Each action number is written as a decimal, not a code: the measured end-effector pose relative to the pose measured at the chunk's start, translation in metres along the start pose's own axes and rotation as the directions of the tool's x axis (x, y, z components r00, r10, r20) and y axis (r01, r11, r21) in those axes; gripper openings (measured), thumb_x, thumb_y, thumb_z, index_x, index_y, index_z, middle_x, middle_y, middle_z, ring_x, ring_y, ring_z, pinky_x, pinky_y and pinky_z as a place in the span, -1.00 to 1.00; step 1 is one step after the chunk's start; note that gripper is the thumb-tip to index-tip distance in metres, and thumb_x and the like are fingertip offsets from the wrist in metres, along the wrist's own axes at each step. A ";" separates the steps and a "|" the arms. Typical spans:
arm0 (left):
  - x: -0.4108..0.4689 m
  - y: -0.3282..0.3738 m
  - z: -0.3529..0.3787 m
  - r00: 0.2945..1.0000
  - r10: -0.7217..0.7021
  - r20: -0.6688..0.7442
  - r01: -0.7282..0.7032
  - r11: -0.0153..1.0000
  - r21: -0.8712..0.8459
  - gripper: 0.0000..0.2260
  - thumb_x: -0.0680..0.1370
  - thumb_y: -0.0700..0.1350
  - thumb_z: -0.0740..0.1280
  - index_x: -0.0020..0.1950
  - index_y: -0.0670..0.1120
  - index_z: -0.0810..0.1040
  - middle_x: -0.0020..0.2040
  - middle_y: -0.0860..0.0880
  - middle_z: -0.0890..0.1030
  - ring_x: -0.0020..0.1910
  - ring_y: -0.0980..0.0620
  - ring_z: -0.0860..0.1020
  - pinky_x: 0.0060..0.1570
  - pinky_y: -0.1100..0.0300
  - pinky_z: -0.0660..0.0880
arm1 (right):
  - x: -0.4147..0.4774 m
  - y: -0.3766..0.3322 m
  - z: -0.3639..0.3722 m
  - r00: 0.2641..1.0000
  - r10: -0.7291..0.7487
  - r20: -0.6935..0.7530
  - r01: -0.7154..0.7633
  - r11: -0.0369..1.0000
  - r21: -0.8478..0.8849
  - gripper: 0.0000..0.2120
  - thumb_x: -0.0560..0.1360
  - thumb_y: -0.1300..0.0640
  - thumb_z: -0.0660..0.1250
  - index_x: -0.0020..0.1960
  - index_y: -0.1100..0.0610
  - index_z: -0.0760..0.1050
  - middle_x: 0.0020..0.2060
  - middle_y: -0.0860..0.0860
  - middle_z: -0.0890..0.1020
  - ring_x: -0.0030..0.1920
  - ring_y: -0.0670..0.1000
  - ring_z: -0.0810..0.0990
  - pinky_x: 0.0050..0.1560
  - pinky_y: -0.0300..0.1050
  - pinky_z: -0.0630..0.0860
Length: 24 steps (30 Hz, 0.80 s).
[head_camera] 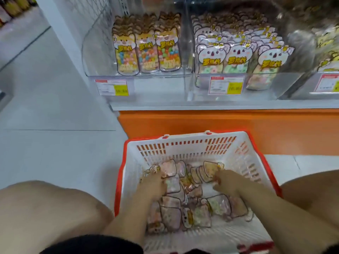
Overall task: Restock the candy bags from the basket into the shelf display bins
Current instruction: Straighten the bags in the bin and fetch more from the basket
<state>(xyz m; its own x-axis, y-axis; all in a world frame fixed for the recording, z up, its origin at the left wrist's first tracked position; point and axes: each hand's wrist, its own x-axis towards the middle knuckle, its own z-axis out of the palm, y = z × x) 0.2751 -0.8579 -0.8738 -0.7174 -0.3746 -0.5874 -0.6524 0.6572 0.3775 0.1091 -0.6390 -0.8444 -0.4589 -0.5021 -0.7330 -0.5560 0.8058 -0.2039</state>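
2 hands down among candy bags

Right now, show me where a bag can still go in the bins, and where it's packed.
Left bin: bare room between its left wall and the three rows of jellybean bags. Middle bin: koala bags fill its width. The basket is bare along its far wall; loose bags crowd its middle.
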 end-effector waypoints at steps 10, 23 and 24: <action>0.037 -0.003 0.056 0.972 -0.076 0.221 0.070 0.997 0.034 -0.40 0.65 -0.02 0.21 0.63 0.10 0.01 0.63 -0.03 0.03 0.53 -0.16 0.25 0.35 -0.05 0.35 | 0.082 0.031 0.043 0.969 0.218 -0.113 -0.176 0.937 0.300 -0.18 0.45 0.02 0.45 0.57 0.07 0.09 0.45 0.16 0.27 0.33 0.20 0.43 0.26 0.12 0.50; 0.049 -0.003 0.063 0.971 -0.127 0.200 0.159 0.975 -0.153 -0.48 0.60 -0.08 0.28 0.54 0.10 0.24 0.52 -0.10 0.17 0.32 -0.17 0.46 0.15 0.05 0.54 | 0.132 0.024 0.078 0.979 -0.038 -0.201 -0.007 0.976 -0.218 -0.14 0.45 0.13 0.47 0.55 -0.14 0.03 0.58 0.08 -0.17 0.55 0.29 -0.04 0.31 0.34 0.40; 0.048 -0.001 0.062 0.967 -0.135 0.215 0.168 0.975 -0.144 -0.48 0.60 -0.08 0.28 0.53 0.12 0.23 0.51 -0.12 0.14 0.22 -0.20 0.53 0.08 -0.02 0.59 | 0.133 0.027 0.077 0.973 -0.050 -0.227 0.001 0.978 -0.210 -0.23 0.44 0.20 0.45 0.51 -0.11 0.14 0.57 0.09 -0.09 0.53 0.27 0.03 0.27 0.31 0.45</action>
<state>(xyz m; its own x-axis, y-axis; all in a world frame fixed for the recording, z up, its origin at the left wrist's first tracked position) 0.2565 -0.8365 -0.9469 -0.5536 -0.3105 -0.7728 -0.7917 0.4841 0.3726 0.0865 -0.6596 -0.9971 -0.5761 -0.5997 -0.5554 -0.6894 0.7215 -0.0640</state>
